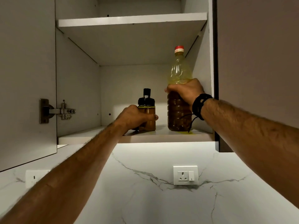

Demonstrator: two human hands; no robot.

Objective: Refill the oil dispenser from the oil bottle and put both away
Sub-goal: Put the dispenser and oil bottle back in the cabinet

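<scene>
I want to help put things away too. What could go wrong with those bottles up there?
The oil bottle is tall and the right hand grips only its middle, so it might tip. The oil dispenser, held by the left hand, stands near the shelf's front edge and could slide off. A cord dangles beside the bottle and might snag.

No readable text, label, brand or number shows on the oil bottle (179,101) or oil dispenser (148,110).

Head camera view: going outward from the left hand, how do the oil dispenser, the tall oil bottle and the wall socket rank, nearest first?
1. Oil dispenser, held by the left hand on the bottom shelf.
2. Oil bottle, to its right.
3. Wall socket, below the cabinet.
</scene>
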